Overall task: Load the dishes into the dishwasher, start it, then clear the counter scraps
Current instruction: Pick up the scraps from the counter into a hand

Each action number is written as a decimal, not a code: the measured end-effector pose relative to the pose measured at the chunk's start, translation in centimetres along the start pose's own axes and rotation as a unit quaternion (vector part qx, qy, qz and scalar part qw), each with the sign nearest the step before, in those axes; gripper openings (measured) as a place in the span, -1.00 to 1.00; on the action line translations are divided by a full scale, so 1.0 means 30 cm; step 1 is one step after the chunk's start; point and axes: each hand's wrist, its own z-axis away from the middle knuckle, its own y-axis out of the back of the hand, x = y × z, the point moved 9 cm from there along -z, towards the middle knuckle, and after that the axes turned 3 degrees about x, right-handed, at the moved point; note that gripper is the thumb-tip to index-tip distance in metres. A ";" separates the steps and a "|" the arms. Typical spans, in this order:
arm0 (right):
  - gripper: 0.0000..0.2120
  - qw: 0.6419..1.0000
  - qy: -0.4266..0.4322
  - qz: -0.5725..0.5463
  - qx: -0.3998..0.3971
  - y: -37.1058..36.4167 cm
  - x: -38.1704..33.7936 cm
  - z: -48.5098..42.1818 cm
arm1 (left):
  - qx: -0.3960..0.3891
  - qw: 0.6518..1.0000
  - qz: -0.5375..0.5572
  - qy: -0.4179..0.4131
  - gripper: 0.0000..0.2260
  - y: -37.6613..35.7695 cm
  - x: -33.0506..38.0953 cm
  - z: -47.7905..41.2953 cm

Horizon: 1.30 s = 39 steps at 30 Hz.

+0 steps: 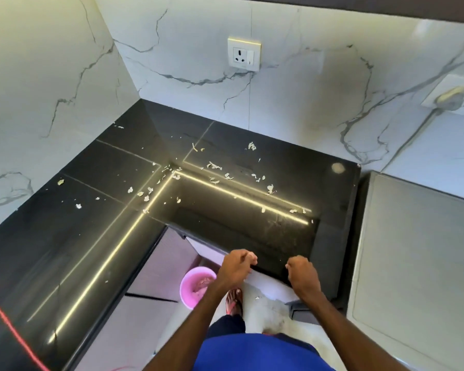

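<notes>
Black corner counter (97, 236), marble walls (292, 84), no readable writing. Pale scraps (214, 167) scattered near inner corner. Left hand (235, 269), right hand (303, 274) loosely curled at front edge; contents unclear. Pink bucket (196, 286) on floor below.

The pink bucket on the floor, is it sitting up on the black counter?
No, the pink bucket stands on the floor below the counter edge, beside the left hand.

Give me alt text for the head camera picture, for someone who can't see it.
Two bare hands, left hand and right hand, curl at the front edge of a black corner counter strewn with pale scraps. A pink bucket stands on the floor below.
</notes>
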 end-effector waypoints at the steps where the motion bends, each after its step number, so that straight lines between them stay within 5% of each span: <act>1: -0.78 1.000 0.000 0.009 -0.003 0.001 -0.003 -0.003 | -0.011 1.000 0.026 0.014 -0.77 -0.004 0.013 -0.028; 9: -0.79 0.985 -0.147 -0.093 -0.014 0.028 0.032 -0.067 | -0.106 0.977 0.143 0.115 -0.65 -0.092 0.077 -0.222; 11: -0.74 0.942 -0.215 -0.254 -0.032 0.046 0.056 -0.094 | -0.112 0.963 0.196 0.150 -0.63 -0.115 0.087 -0.249; 14: -0.83 0.829 -0.238 -0.488 -0.135 0.103 -0.032 -0.121 | -0.125 0.931 0.283 0.195 -0.58 -0.151 0.111 -0.267; 17: -0.78 0.800 -0.169 -0.538 -0.206 0.194 -0.148 -0.161 | -0.179 0.863 0.405 0.244 -0.44 -0.220 0.170 -0.272; 26: -0.85 0.916 -0.071 -0.379 -0.108 0.343 -0.160 -0.307 | -0.186 0.762 0.563 0.259 -0.43 -0.316 0.293 -0.353; 31: -0.92 0.916 -0.121 -0.379 0.047 0.425 0.036 -0.345 | -0.148 0.735 0.611 0.254 -0.48 -0.289 0.306 -0.367; 34: -0.71 0.952 -0.125 -0.249 0.127 0.398 0.183 -0.389 | -0.112 0.727 0.629 0.249 -0.50 -0.242 0.289 -0.385; 37: -0.12 0.985 -0.088 -0.148 0.001 0.202 0.208 -0.429 | -0.069 0.720 0.644 0.250 -0.50 -0.199 0.247 -0.398; 39: 0.07 0.993 -0.055 -0.076 -0.068 0.076 0.170 -0.429 | -0.052 0.715 0.652 0.247 -0.50 -0.176 0.225 -0.396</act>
